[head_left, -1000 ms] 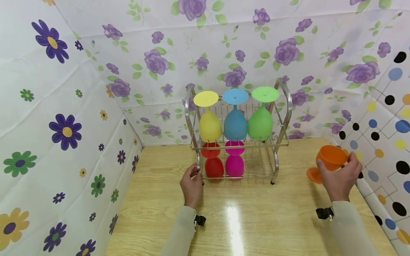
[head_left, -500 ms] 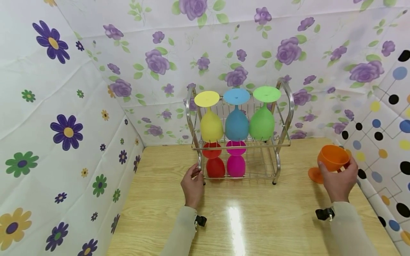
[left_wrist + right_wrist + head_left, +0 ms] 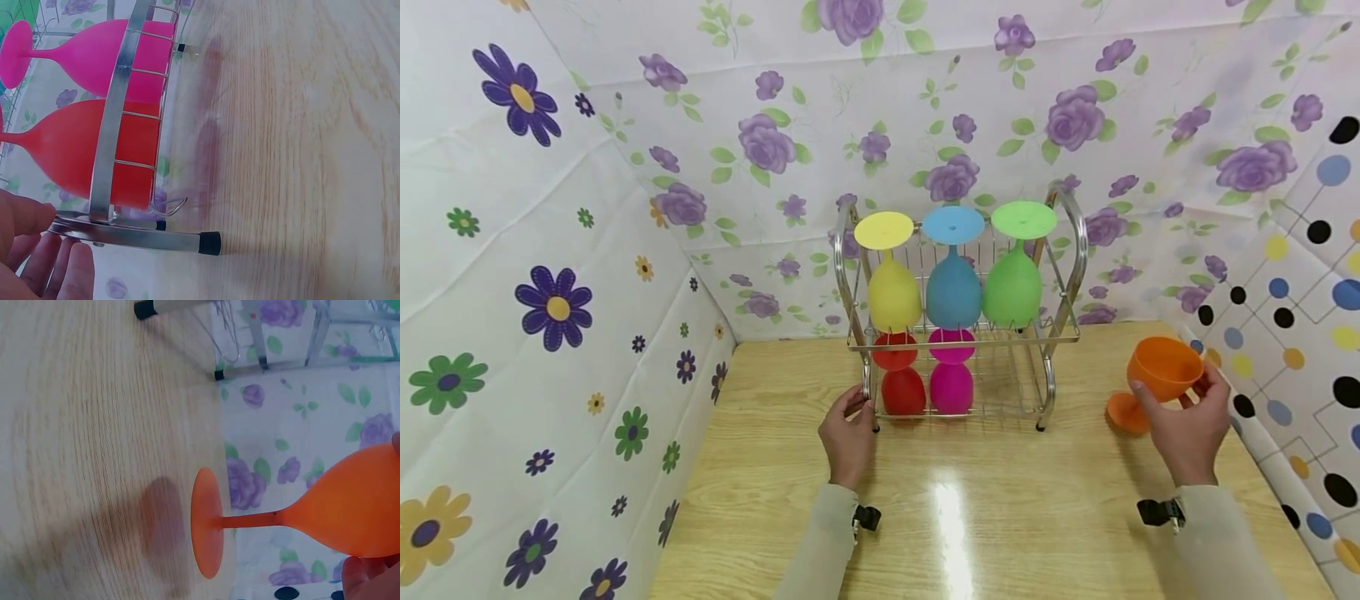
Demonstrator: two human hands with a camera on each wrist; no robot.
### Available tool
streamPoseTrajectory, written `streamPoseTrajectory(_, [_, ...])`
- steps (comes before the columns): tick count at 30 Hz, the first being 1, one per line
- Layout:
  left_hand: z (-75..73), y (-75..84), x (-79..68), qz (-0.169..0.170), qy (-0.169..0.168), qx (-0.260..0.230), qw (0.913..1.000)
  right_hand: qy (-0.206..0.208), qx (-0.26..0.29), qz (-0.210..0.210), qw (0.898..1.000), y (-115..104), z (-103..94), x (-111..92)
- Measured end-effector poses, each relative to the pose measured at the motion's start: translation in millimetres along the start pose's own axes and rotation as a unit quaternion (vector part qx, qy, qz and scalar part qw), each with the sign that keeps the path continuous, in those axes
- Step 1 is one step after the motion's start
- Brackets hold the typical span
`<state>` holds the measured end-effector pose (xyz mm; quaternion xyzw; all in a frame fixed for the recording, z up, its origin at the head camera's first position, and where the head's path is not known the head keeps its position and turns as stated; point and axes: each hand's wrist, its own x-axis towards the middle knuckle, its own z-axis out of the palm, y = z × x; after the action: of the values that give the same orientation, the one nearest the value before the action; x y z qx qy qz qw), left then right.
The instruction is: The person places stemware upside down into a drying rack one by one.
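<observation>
My right hand holds an orange goblet by its bowl, mouth up. In the right wrist view the goblet's round foot hangs a little above the table, its shadow apart from it. With thumb and fingers, my left hand grips the left leg of a two-tier metal wire rack. Upside down on the upper tier stand a yellow goblet, a blue goblet and a green goblet. A red goblet and a pink goblet stand inverted below.
The rack stands on a light wooden table near its back edge. Flower-print cloth hangs behind and on the left. A dotted cloth borders the right side, close to my right hand.
My right hand has moved slightly to the left with the orange goblet. My left hand stays on the rack's leg, and the rack keeps its place.
</observation>
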<state>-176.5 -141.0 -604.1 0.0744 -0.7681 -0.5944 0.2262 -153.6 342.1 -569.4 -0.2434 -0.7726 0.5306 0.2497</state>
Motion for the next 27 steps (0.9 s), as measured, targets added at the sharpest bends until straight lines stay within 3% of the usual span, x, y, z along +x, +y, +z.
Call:
streamPoseTrajectory(8, [-13.8, 8.8, -6.4, -0.009, -0.004, 0.004, 0.9999, -0.026, -0.016, -0.071, 0.997, -21, -3.6, -36])
streamPoseTrajectory(13, [-23.1, 15.7, -21.9, -0.013, -0.008, 0.006, 0.9999, -0.075, -0.013, -0.128, 0.989, -38, 0.6, -60])
streamPoseTrajectory(17, [-28.6, 23.0, -45.8, -0.020, -0.033, -0.005, 0.9993, -0.120, -0.011, -0.192, 0.974, -49, 7.3, -79])
streamPoseTrajectory(22, [-31.5, 37.0, -77.4, -0.015, -0.078, -0.011, 0.9968, -0.159, -0.025, -0.274, 0.948, -63, 13.4, -99])
streamPoseTrajectory(27, [-33.5, 54.3, -99.5, -0.020, -0.112, -0.022, 0.9932, -0.194, -0.028, -0.325, 0.925, -72, 19.0, -121])
